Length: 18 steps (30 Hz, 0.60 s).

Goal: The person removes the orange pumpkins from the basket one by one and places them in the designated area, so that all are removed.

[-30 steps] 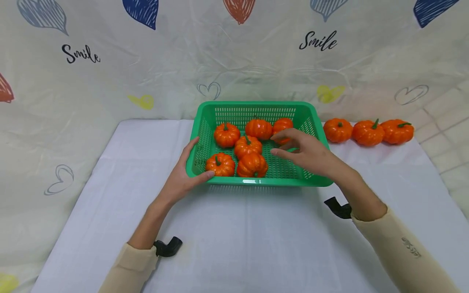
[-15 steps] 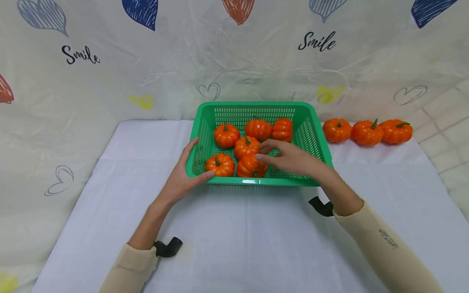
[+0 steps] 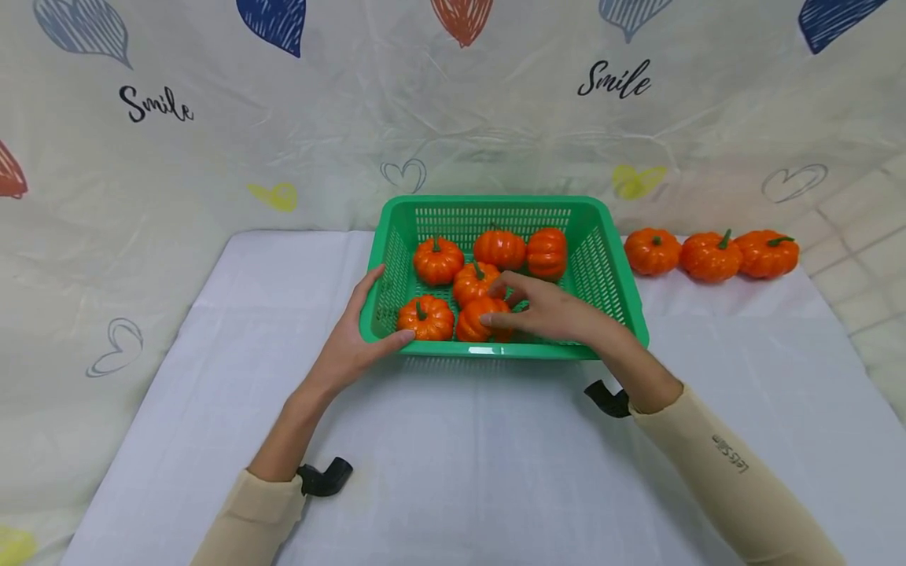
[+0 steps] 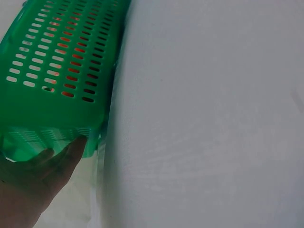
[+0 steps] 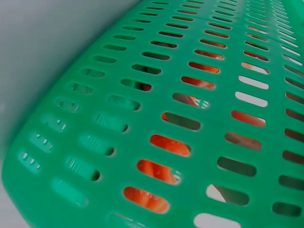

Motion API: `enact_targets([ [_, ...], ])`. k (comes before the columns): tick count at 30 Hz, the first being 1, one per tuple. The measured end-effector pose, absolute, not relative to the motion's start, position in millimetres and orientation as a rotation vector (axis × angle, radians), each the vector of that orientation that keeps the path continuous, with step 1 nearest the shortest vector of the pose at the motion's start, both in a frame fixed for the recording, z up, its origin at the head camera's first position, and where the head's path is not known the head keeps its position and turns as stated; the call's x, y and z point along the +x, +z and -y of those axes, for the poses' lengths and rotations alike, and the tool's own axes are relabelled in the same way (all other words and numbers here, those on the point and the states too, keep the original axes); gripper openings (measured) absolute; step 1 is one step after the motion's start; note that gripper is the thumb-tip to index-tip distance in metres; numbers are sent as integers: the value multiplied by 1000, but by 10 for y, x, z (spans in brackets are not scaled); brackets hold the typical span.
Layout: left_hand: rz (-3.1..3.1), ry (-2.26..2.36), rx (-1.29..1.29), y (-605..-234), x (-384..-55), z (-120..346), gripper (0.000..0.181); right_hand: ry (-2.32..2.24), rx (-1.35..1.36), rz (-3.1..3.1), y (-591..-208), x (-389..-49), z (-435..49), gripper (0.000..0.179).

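A green slotted plastic basket (image 3: pixel 495 203) stands at the back of the table with several small glossy orange pumpkins inside. My left hand (image 3: pixel 354 334) holds its left front corner, thumb over the front rim and fingers along the end wall, which the left wrist view also shows. Inside the basket, my right hand (image 3: pixel 545 310) grips the front middle pumpkin (image 3: pixel 473 321) between thumb and fingers; the hand partly covers it. Just behind that one lies another pumpkin (image 3: pixel 470 283), close to the index finger. From the right wrist, the basket wall (image 5: pixel 156 109) hides most of the hand.
Three more pumpkins (image 3: pixel 711 257) sit in a row on the table right of the basket. A white cloth (image 3: pixel 467 464) covers the table. Behind it hangs a printed sheet (image 3: pixel 495 102). Each wrist carries a black strap mount (image 3: pixel 325 477).
My right hand has moved left and toward me, from beside the back right pumpkin to the front middle one, and has closed round it. The left hand and basket stay put.
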<state>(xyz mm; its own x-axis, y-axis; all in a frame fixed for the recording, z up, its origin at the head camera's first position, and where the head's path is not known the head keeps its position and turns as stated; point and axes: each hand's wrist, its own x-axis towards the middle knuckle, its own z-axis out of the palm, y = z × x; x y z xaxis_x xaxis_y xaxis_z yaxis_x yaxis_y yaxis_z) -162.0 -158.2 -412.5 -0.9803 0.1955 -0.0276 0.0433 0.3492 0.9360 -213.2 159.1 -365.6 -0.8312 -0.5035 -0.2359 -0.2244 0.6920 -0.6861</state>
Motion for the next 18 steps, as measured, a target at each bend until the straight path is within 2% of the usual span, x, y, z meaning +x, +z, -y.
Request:
enact_targets([
  [18,-2455,1709,233,-4099,-1612,1574,94,-1214,-518,-2499,-3499,-2101,-1788,49],
])
